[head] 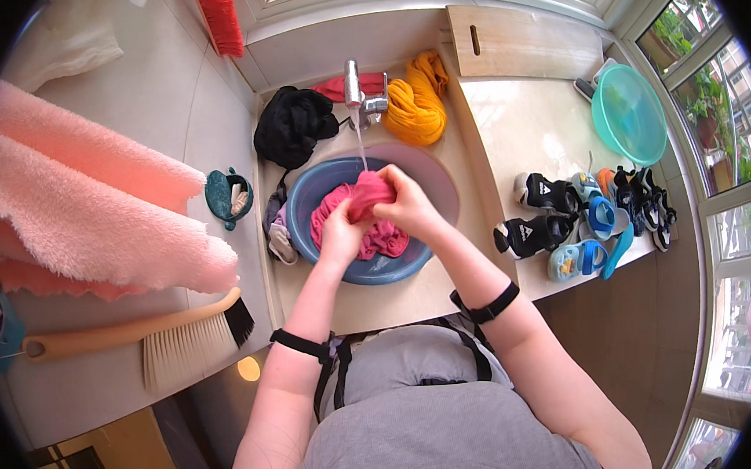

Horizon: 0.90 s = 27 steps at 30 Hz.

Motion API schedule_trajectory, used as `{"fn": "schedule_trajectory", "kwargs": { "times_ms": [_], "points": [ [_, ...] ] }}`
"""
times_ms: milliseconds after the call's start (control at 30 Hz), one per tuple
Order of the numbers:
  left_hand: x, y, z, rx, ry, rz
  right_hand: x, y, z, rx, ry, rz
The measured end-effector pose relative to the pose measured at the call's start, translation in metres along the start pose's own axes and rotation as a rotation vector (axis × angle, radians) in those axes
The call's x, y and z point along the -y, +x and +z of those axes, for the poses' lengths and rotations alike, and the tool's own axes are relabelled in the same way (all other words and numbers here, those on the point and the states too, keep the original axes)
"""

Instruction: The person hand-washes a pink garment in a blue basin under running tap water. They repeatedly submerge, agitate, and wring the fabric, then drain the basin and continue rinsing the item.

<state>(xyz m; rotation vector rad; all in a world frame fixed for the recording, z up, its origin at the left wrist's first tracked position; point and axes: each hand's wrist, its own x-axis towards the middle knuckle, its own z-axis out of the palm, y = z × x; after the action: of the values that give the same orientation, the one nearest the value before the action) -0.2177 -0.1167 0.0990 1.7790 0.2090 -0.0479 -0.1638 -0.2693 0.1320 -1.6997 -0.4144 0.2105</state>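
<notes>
Both hands hold one pinkish-red cloth [370,194] over a blue plastic basin [379,275]. My left hand [341,232] grips its lower left part, and my right hand [411,206] pinches it on the right. Most of the cloth lies bunched in the basin. A thin stream of water runs from the chrome faucet [352,84] towards the top of the cloth. Under the blue basin, to its right, shows a pink basin [442,176]. Behind are a black cloth bundle [294,125], a twisted yellow cloth [415,106] and a red cloth [337,88].
Several shoes [537,235] and a turquoise basin [629,114] stand on the right counter, before a wooden board [526,41]. On the left hang a pink towel [96,210], a bristle brush [178,329] and a green soap holder [220,197]. Small garments [280,239] lie left of the blue basin.
</notes>
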Motion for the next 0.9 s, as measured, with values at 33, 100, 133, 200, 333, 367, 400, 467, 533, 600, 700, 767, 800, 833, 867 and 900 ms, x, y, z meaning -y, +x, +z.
{"fn": "schedule_trajectory", "kwargs": {
  "times_ms": [33, 100, 133, 200, 333, 367, 400, 467, 533, 600, 700, 767, 800, 833, 867, 900],
  "points": [
    [-0.012, -0.002, -0.007, -0.016, -0.047, -0.04, -0.002, 0.003, -0.005, -0.015, -0.037, 0.005],
    [-0.017, -0.003, -0.019, -0.034, -0.044, 0.002, -0.004, 0.001, -0.014, -0.028, -0.116, 0.056],
    [-0.024, -0.006, -0.019, -0.034, -0.082, 0.015, -0.013, -0.002, -0.018, 0.027, -0.086, 0.113],
    [-0.042, -0.011, -0.016, -0.029, -0.161, 0.041, -0.04, -0.007, -0.016, 0.086, 0.131, 0.26],
    [-0.067, -0.015, -0.011, -0.117, -0.53, 0.087, -0.1, -0.017, -0.003, 0.201, 0.042, 0.265],
    [-0.07, -0.015, -0.012, -0.136, -0.613, 0.121, -0.109, -0.023, 0.003, 0.217, -0.211, 0.218],
    [-0.076, -0.013, -0.013, -0.138, -0.631, 0.142, -0.114, -0.029, 0.004, 0.244, -0.203, 0.254],
    [-0.089, -0.011, -0.01, -0.17, -0.66, 0.142, -0.124, -0.025, 0.006, 0.093, -0.042, 0.231],
    [-0.079, -0.004, -0.02, -0.213, -0.551, 0.171, -0.111, -0.016, 0.01, -0.069, 0.154, 0.276],
    [-0.062, 0.001, -0.028, -0.275, -0.49, 0.152, -0.069, -0.009, -0.005, -0.142, 0.244, 0.364],
    [-0.009, 0.016, -0.037, -0.327, -0.442, 0.045, -0.038, 0.006, -0.023, -0.233, 0.573, 0.356],
    [0.019, 0.02, -0.032, -0.297, -0.553, -0.023, 0.012, 0.008, -0.028, -0.238, 0.773, 0.349],
    [0.019, 0.022, -0.021, -0.316, -0.595, -0.164, 0.013, 0.008, -0.035, -0.171, 0.81, 0.346],
    [0.019, 0.021, -0.012, -0.343, -0.635, -0.302, 0.012, 0.01, -0.033, -0.162, 0.801, 0.383],
    [0.032, 0.023, -0.006, -0.303, -0.64, -0.301, 0.011, 0.01, -0.029, -0.152, 0.791, 0.419],
    [0.022, 0.022, 0.01, -0.298, -0.669, -0.345, 0.004, 0.009, -0.026, -0.158, 0.78, 0.457]
  ]
}}
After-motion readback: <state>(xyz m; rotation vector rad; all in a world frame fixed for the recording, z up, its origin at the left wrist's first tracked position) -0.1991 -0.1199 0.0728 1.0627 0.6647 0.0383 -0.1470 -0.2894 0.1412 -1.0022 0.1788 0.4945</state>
